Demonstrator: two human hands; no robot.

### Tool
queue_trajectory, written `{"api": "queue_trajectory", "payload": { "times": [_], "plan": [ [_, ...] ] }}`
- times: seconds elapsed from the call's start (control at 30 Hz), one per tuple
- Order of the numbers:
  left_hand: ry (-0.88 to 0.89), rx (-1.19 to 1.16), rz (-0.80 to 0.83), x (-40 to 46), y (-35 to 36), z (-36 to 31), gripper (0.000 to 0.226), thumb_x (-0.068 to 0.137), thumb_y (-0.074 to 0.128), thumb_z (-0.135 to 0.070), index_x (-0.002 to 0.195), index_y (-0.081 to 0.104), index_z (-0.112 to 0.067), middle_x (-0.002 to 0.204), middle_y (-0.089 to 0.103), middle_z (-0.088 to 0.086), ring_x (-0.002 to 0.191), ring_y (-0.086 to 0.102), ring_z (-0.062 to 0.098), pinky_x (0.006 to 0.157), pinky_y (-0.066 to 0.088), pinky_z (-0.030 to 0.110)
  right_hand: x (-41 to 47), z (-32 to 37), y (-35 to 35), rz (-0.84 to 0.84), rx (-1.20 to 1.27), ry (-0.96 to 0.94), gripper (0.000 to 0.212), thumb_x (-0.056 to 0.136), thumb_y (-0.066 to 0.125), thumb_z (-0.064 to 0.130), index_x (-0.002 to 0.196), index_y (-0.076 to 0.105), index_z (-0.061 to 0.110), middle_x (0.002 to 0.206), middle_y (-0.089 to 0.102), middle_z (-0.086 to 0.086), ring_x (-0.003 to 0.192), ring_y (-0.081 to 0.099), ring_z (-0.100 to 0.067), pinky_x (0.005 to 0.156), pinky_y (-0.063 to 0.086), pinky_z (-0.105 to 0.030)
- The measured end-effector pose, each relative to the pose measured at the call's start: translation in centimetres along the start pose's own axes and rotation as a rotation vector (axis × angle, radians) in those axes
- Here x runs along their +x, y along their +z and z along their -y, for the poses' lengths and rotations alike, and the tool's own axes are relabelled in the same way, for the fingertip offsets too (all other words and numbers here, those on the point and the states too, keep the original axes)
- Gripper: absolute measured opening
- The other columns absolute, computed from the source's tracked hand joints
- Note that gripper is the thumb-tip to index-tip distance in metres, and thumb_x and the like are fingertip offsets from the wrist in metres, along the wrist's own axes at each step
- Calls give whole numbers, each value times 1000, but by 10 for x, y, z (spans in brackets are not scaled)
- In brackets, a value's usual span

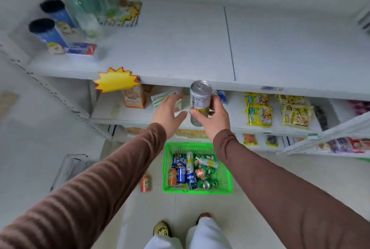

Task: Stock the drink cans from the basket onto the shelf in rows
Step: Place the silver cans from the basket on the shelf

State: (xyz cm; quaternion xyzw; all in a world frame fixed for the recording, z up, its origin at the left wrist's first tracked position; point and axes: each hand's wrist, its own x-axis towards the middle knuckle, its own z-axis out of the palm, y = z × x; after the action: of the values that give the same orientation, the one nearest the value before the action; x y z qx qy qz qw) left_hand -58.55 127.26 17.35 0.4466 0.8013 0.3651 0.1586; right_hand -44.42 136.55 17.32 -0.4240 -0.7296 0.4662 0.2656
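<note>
Right hand (212,117): clamped round one tall silver-and-yellow can (200,102), upright, top facing up, held just below the front edge of the top shelf (180,52).
Left hand (167,111): fingers apart, holding nothing, just beside the can on its left; not touching it as far as I can tell.
Basket (227,178): green, on the floor between my feet and the shelving. Many cans (192,170) lie in it in a jumble, blue, orange, green and yellow.
Stray can (145,183): orange, on the floor just left of the basket, outside it.
Progress: I judge this very early. No can stands on the top shelf; no row has been started. The can in hand would be the first; nearly the whole load is left, plus the stray.
Free space: the wide middle and right of the top shelf are bare; a seam (230,44) runs front to back across it.
Neighbours: two dark-lidded blue tubes (52,28), clear bottles (90,4) and a flat box (82,48) crowd the left end, well apart from the can.
In the way: the shelf's front lip is directly above the can; a yellow starburst tag (117,79) hangs off it to the left. Lower shelves hold snack packets (260,110).
</note>
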Motion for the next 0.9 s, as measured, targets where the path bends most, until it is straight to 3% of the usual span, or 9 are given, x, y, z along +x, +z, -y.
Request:
{"api": "queue_trajectory", "payload": {
  "times": [0.13, 0.3, 0.5, 0.9],
  "plan": [
    [74, -48, -86, 18, -43, -25, 50, 85, 68, -17, 131, 52, -10, 126, 57, 10, 117, 54, 25, 99, 45, 38, 25, 55, -1, -16, 51, -98, 56, 67, 81, 54, 112, 57, 29, 106, 69, 13, 99, 66, -12, 89, 56, -43],
    [23, -59, -172, 53, -68, -36, 51, 86, 65, -16, 135, 50, -13, 129, 55, 8, 119, 53, 20, 101, 46, 40, 79, 94, 10, -2, 62, -151, 54, 66, 80, 56, 109, 56, 35, 109, 69, 7, 105, 64, -14, 92, 54, -43],
    [-114, -11, -163, 96, -72, -28, 55, 87, 66, -20, 138, 45, -12, 131, 52, 9, 119, 53, 22, 102, 43, 36, 145, 108, 34, 135, 74, -106, 47, 77, 84, 39, 111, 55, 28, 100, 71, 9, 91, 67, -13, 90, 54, -36],
    [-259, 11, -140, 177, -82, 11, 61, 88, 67, -24, 142, 40, -14, 137, 50, 9, 121, 52, 24, 104, 43, 35, 232, 106, 102, 95, 32, -70, 55, 81, 81, 30, 126, 51, 17, 117, 68, -1, 104, 66, -23, 95, 53, -37]
  ]
}}
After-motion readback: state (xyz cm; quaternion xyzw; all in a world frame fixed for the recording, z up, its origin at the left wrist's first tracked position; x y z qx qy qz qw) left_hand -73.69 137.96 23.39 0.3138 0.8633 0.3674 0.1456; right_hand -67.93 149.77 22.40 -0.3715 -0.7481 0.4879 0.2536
